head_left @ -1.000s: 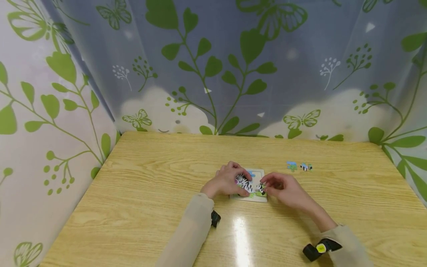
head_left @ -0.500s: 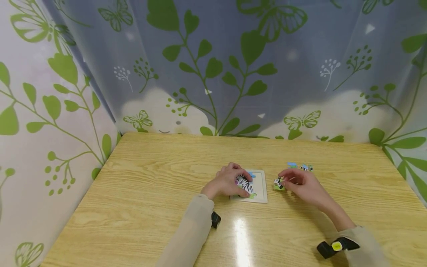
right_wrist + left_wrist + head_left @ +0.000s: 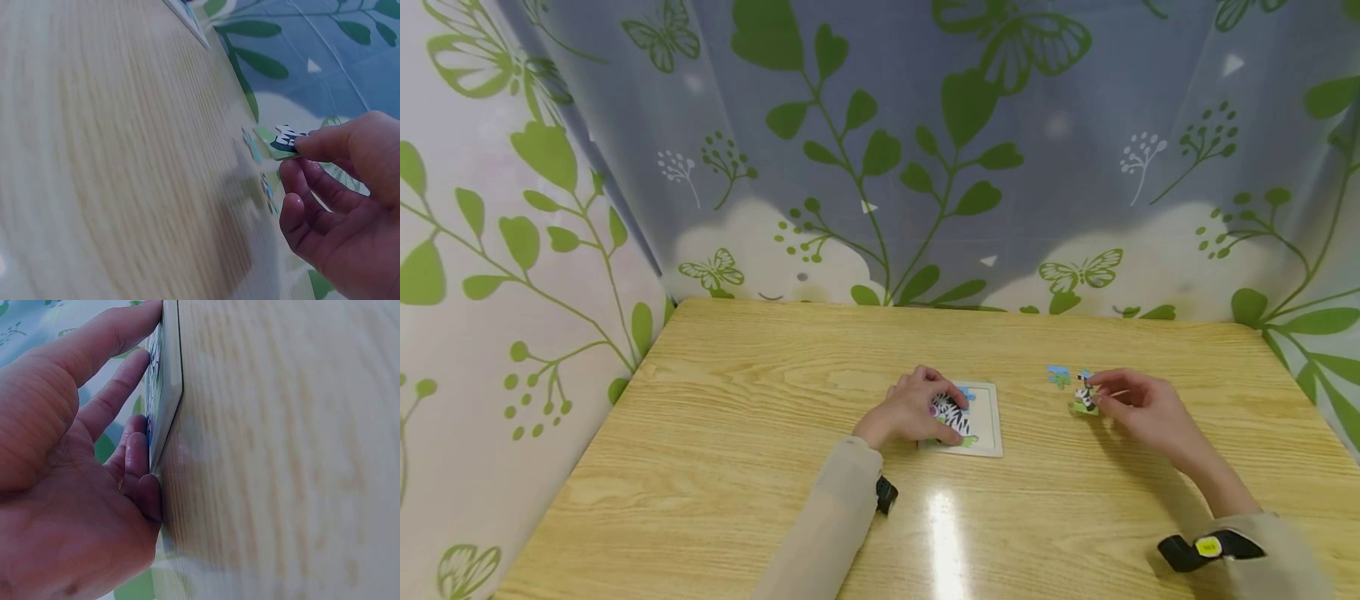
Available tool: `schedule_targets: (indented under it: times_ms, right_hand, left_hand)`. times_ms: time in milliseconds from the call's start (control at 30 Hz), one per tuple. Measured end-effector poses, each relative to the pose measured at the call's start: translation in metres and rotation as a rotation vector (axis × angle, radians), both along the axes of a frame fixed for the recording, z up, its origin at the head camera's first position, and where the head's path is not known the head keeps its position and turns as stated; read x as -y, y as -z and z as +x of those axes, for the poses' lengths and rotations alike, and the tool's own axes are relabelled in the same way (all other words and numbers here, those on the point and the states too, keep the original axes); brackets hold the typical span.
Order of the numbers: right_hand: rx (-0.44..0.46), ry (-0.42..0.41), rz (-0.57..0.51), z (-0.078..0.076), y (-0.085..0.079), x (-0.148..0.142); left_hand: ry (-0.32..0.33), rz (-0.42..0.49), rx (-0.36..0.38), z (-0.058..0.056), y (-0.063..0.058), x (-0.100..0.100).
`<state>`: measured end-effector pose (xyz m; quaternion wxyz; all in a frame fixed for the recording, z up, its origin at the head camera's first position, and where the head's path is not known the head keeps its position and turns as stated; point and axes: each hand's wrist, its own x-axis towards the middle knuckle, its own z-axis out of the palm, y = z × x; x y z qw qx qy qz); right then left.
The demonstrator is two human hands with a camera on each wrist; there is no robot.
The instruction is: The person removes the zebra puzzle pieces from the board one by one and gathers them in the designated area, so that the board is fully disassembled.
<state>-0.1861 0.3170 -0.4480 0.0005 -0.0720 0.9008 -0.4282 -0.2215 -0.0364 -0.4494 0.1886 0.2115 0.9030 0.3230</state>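
Note:
My left hand point(image 3: 912, 407) rests on a small square puzzle board point(image 3: 990, 427), thumb and index finger spread over its zebra picture point(image 3: 953, 419). The left wrist view shows fairly straight fingers touching the board point(image 3: 167, 387), with the smaller fingertips by its corner. Part of the board is hidden under that hand. To the right, my right hand point(image 3: 1157, 417) pinches a puzzle piece point(image 3: 1084, 401) with a panda and green grass on it. The right wrist view shows the piece point(image 3: 275, 144) tilted between thumb and fingers, raised off the table.
Loose puzzle pieces lie behind the right hand: a blue-and-green piece point(image 3: 1058, 376) and another point(image 3: 1083, 375) partly hidden by the held one. The wooden table point(image 3: 737, 400) ends at a leaf-patterned curtain point(image 3: 880, 167) at the back.
My right hand has lifted the panda piece off the board's right side and carried it right, towards the loose pieces. The left hand stays on the board.

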Motion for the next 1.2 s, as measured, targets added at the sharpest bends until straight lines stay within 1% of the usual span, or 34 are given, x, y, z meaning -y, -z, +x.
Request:
schedule_targets:
  times_ms: [200, 400, 533, 667, 967, 1200]
  right_hand:
    - [-0.041, 0.064, 0.069, -0.006, 0.002, -0.019]
    - [-0.092, 0.087, 0.153, -0.011, 0.003, -0.032]
    - [-0.107, 0.099, 0.196, -0.017, 0.003, -0.038]
    - [-0.128, 0.099, 0.217, -0.023, 0.006, -0.044]
    - [-0.115, 0.109, 0.252, -0.034, 0.012, -0.055]
    - [-0.122, 0.122, 0.219, -0.037, 0.014, -0.058]
  left_hand:
    - [-0.006, 0.004, 0.005, 0.001, 0.000, 0.002]
    - [-0.004, 0.003, 0.006, 0.001, -0.001, 0.002]
    - [0.006, -0.003, 0.004, 0.001, -0.001, 0.002]
    - [0.010, -0.007, 0.005, 0.001, -0.001, 0.002]
    - [0.014, -0.012, 0.009, 0.001, -0.001, 0.000]
    - [0.020, -0.017, -0.001, 0.000, -0.001, 0.001]
